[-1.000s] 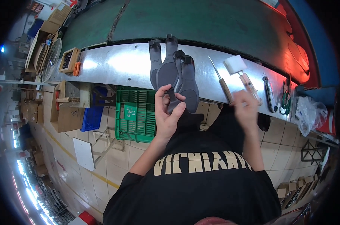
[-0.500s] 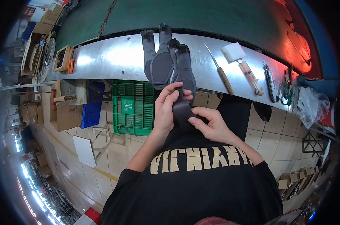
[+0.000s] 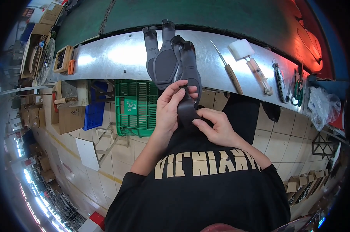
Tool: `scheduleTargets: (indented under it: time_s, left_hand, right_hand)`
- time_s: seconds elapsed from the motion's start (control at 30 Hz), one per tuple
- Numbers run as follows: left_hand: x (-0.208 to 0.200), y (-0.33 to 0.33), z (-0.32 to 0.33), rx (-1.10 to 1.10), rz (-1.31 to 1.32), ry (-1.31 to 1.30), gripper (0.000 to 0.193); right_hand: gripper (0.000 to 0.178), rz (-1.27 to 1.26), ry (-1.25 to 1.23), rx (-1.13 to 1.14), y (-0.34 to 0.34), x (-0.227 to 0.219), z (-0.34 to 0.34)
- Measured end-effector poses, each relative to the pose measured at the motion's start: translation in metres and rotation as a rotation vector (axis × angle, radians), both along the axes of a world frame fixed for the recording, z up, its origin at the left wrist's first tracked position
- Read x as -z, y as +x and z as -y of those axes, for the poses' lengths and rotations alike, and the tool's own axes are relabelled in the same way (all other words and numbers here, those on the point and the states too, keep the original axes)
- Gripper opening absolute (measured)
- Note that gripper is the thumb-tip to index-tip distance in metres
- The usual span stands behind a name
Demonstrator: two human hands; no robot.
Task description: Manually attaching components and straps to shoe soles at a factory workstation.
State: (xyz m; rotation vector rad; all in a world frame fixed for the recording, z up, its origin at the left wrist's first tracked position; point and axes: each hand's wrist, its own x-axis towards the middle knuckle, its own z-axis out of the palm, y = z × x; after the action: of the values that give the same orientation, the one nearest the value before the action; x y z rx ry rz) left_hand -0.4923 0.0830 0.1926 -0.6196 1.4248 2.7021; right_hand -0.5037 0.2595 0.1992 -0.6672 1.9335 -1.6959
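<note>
In front of my body I hold a dark, smooth, curved shoe piece [image 3: 187, 110] that looks like a strap or a narrow sole. My left hand [image 3: 169, 106] is closed, its fingers and thumb pinching the upper, narrow end. The wider lower part is pinched by my right hand [image 3: 217, 125] between thumb and curled fingers. Its lower end is lost against my dark clothing. Just beyond my hands, several dark heeled shoes [image 3: 165, 66] lie sole up on the metal bench, heels pointing away. One nearer shoe [image 3: 190, 65] overhangs the bench edge, partly behind my left fingers.
Along the metal bench [image 3: 105, 58] on the right lie a wooden-handled awl [image 3: 233, 79], a white block [image 3: 241, 49], a syringe-like tube [image 3: 257, 73], a cutter knife [image 3: 277, 79] and green-handled scissors [image 3: 298, 91]. A green conveyor belt [image 3: 144, 13] runs behind. Below stands a green crate [image 3: 138, 125].
The shoe piece has turned slightly between my hands, and my left hand sits a little higher and further left. Both hands keep their hold. The bench has shifted slightly in view.
</note>
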Motion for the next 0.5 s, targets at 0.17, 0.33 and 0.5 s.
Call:
scheduleTargets:
  time_s: [0.17, 0.33, 0.5]
  left_hand:
    - [0.0020, 0.0001, 0.0018, 0.002, 0.008, 0.039, 0.024]
    - [0.0017, 0.0005, 0.0032, -0.005, 0.070, 0.070, 0.021]
    - [0.0054, 0.0010, 0.0043, -0.002, 0.083, 0.090, 0.022]
  right_hand:
    - [0.014, -0.049, 0.017, -0.008, 0.0001, 0.0000, -0.0001]
    - [0.013, -0.111, 0.011, -0.016, -0.0009, -0.0015, 0.0009]
    - [0.013, -0.085, -0.011, -0.015, 0.0003, -0.0004, 0.0011]
